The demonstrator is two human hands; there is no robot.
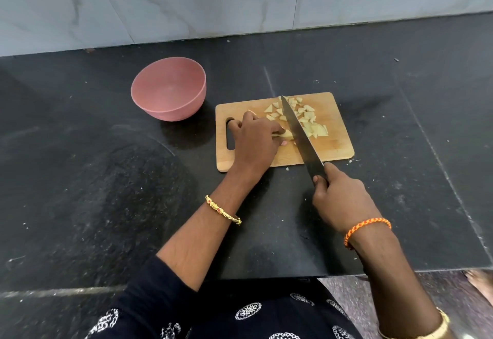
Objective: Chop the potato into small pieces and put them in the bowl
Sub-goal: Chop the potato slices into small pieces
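Nearest, the right hand (pixel 344 197) is gripping the handle of a knife (pixel 300 133), its fingers curled round it. The blade is lying slanted across the wooden cutting board (pixel 336 141) on the dark tabletop (pixel 106 178). The left hand (pixel 256 141) is pinching the uncut potato (pixel 286 134) against the blade. Chopped pieces (pixel 306 117) are lying beyond. Farther left, the pink bowl (pixel 168 89) is sitting apart.
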